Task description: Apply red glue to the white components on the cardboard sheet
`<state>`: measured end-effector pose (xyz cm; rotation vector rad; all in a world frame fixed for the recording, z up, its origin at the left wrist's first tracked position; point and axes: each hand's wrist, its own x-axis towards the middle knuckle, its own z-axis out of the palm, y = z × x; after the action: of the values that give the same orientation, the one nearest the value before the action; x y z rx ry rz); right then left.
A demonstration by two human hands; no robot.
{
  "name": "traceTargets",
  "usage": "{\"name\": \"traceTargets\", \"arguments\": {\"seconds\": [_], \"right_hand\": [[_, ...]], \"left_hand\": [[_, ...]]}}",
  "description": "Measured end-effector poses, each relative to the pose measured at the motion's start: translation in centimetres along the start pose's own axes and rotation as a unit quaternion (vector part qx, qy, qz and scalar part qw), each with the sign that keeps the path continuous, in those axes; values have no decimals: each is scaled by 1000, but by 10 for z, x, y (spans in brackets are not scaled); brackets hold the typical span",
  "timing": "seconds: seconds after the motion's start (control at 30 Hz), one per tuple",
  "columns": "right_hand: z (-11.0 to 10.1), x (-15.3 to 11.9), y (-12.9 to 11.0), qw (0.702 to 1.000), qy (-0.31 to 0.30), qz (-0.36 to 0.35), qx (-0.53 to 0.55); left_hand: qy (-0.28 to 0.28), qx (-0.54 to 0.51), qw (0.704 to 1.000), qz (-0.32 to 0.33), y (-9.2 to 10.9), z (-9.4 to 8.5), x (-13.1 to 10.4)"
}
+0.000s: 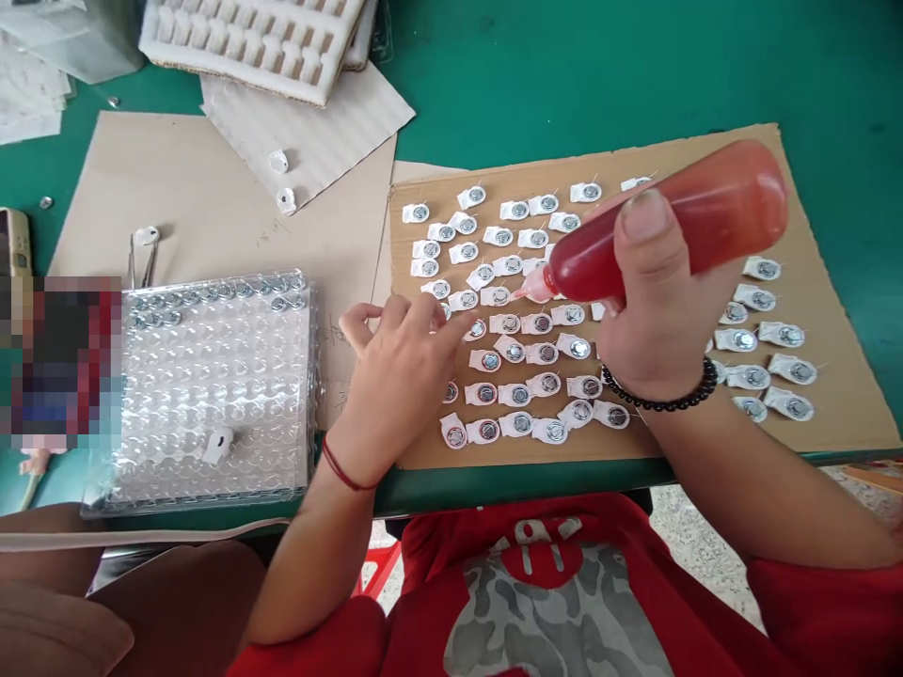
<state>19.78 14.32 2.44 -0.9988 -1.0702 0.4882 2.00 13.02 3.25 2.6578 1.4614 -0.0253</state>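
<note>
My right hand [656, 301] is wrapped round a squeeze bottle [726, 207] of red liquid, tilted so its pink nozzle [534, 285] points down and left. The tip is at one of the small white pieces with round metal centres [496, 296]. Several such pieces lie in loose rows on a cardboard sheet [839, 376]; my right hand and the bottle cover some. Over the sheet's left edge, my left hand [405, 362] has its fingers bent but apart, with nothing visible in them. One fingertip is beside or touching a white piece [476, 329].
At left lies a clear plastic tray [212, 376] with small metal rings along its top rows and one white piece on it. Tweezers [148, 263] lie behind it. A foam tray [246, 47] is at the back. Another person's knees [176, 602] show lower left.
</note>
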Motion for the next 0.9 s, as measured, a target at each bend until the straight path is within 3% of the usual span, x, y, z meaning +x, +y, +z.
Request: {"name": "traceTargets", "arguments": {"seconds": [0.17, 0.43, 0.73, 0.9], "right_hand": [[0, 4, -8, 1000, 4, 12, 12], [1, 9, -9, 997, 20, 23, 72], [4, 8, -10, 991, 31, 24, 131], [0, 9, -11, 995, 29, 23, 96]], "left_hand": [[-48, 96, 994, 27, 10, -9, -12], [-60, 111, 991, 40, 9, -2, -7], [-31, 65, 997, 21, 14, 0, 1], [0, 64, 998, 26, 12, 2, 8]]}}
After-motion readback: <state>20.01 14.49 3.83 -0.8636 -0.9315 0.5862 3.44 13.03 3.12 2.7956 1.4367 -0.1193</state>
